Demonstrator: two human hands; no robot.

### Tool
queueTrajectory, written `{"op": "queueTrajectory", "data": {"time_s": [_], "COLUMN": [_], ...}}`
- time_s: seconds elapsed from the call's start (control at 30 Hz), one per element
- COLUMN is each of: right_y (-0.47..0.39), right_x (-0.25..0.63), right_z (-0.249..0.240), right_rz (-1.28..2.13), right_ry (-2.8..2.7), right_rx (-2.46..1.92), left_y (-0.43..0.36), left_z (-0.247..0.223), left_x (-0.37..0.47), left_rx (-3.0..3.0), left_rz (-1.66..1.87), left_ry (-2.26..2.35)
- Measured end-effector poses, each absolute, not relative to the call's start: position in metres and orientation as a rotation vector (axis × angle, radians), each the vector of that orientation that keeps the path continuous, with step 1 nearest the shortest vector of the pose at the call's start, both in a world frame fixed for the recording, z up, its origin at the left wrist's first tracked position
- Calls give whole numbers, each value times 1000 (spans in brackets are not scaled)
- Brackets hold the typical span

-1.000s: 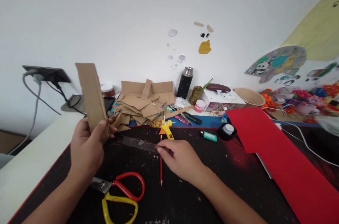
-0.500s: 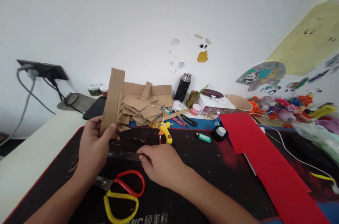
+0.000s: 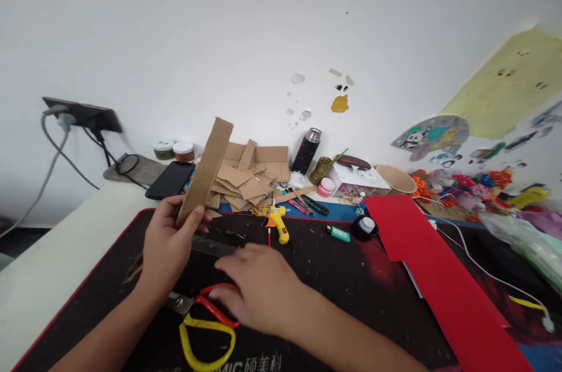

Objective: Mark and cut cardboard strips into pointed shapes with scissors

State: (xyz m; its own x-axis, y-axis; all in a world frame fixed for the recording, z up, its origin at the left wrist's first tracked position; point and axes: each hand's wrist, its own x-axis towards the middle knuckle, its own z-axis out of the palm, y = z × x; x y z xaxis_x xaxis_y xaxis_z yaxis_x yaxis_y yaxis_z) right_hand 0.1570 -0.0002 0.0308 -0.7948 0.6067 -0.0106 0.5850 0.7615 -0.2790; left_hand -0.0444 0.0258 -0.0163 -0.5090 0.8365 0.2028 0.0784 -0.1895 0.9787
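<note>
**Cardboard up in the left, right hand over the scissors**

Reading the view as a clock: the cardboard is at 9, raised off the mat and leaning right at the top. Left hand pinches its lower end, thumb in front, fingers behind, I guess so the rest sticks out free. Right hand sits near 6, thumb and forefinger spread apart over the red loop of the scissors. Those lie at 7, loops toward that hand, probably for an easy grab. Fingertips are blurry and partly hidden, so can't tell if it's touching. The clear strip is between 7 and 8, glue gun at 6.

Only readable writing: 硕美科 on the mat near 6, with "MIC" beside it, the start blocked by the yellow loop.
</note>
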Motion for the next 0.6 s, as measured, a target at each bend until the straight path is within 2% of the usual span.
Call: {"op": "queueTrajectory", "data": {"time_s": [0.27,0.6], "right_y": [-41,-40], "right_x": [121,122], "right_z": [-25,-29], "right_rz": [239,431], "right_ry": [-3041,-3090], "right_rx": [-872,-908], "left_y": [29,32], "left_z": [-12,-13], "left_x": [-43,-51], "left_rx": [1014,902], "left_rz": [1691,1747], "left_ry": [1493,1376]}}
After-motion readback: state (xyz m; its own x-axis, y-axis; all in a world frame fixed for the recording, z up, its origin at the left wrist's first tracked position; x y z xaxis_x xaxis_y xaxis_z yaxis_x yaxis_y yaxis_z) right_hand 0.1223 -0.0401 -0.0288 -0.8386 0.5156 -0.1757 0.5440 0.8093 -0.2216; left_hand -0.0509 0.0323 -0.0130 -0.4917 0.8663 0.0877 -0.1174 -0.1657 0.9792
